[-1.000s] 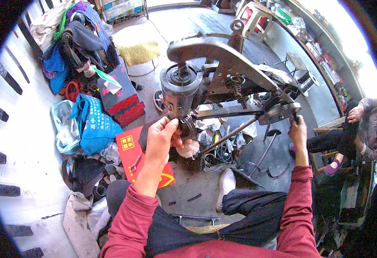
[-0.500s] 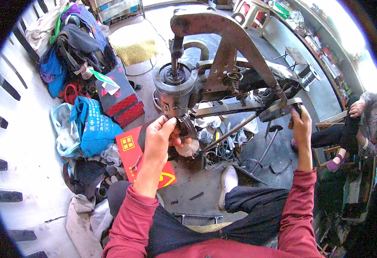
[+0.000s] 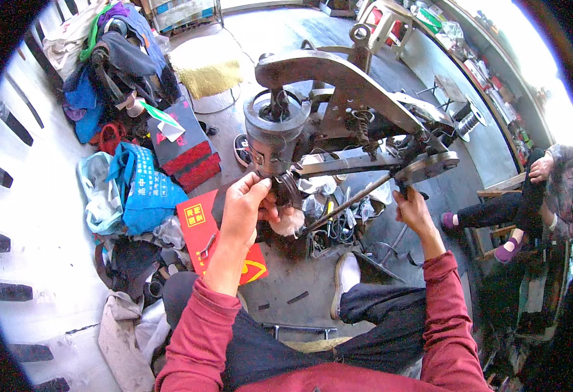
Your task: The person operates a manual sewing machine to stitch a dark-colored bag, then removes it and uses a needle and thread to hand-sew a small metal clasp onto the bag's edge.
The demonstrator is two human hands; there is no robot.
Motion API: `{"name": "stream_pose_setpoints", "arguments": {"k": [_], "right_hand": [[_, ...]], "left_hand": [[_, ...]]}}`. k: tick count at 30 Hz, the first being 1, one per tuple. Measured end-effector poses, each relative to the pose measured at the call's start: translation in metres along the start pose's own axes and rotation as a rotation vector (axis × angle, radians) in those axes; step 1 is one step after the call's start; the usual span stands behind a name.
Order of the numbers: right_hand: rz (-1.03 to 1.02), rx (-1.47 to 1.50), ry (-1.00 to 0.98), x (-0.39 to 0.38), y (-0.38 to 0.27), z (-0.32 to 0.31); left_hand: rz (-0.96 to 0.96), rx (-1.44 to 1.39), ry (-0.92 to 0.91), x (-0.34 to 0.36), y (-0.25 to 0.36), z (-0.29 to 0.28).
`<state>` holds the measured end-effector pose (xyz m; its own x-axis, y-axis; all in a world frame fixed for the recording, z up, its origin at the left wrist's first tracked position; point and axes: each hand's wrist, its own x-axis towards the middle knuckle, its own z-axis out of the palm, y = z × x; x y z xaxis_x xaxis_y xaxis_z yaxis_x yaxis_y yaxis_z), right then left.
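Observation:
A grey metal shoe-patching sewing machine (image 3: 338, 85) stands in front of me, its round head (image 3: 274, 130) at the left end. My left hand (image 3: 244, 206) presses a dark piece of shoe material (image 3: 291, 189) under that head, with a pale rounded part (image 3: 291, 223) just below my fingers. My right hand (image 3: 409, 208) grips the black handle of the machine's hand wheel (image 3: 427, 168) at the right end. Both my arms wear red sleeves.
Bags and cloth are heaped at left: a blue bag (image 3: 146, 189), a red box (image 3: 188, 153), a red folder (image 3: 201, 225). A yellow-topped stool (image 3: 208, 75) stands behind. Another person (image 3: 535, 183) sits at right. Tools lie under the machine.
The view has tipped slightly, so the machine sits higher and more centred. My right hand has come lower on the wheel handle. My left hand stays at the machine's head.

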<state>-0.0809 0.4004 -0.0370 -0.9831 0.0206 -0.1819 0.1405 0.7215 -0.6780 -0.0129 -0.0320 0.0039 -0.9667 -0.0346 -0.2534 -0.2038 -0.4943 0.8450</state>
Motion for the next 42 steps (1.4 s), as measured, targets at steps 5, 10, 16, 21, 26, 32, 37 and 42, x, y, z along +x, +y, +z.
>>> {"name": "stream_pose_setpoints", "arguments": {"k": [5,10,16,21,26,32,37,42], "right_hand": [[0.076,0.046,-0.001,-0.02,-0.066,-0.001],[-0.143,0.016,0.169,-0.036,-0.096,-0.028],[-0.141,-0.178,0.53,-0.011,-0.061,-0.103],[-0.048,-0.32,0.583,0.011,-0.018,-0.105],[-0.027,-0.361,0.61,0.014,0.004,-0.101],[0.043,-0.466,0.431,0.019,0.032,-0.057],[-0.006,-0.408,0.154,0.003,0.009,0.002],[-0.115,-0.321,0.102,-0.005,-0.001,0.005]], "left_hand": [[-0.017,0.004,-0.01,0.002,-0.001,-0.003],[0.021,0.046,0.005,0.001,0.001,-0.001],[0.019,0.043,-0.005,-0.001,0.005,0.002],[0.057,0.063,0.011,-0.001,0.004,0.004],[0.015,0.037,0.005,-0.002,0.004,0.004],[0.043,0.079,0.066,-0.002,0.001,0.007],[0.228,0.232,0.162,-0.004,0.001,0.013],[0.626,0.527,0.317,-0.01,-0.002,0.025]]}}
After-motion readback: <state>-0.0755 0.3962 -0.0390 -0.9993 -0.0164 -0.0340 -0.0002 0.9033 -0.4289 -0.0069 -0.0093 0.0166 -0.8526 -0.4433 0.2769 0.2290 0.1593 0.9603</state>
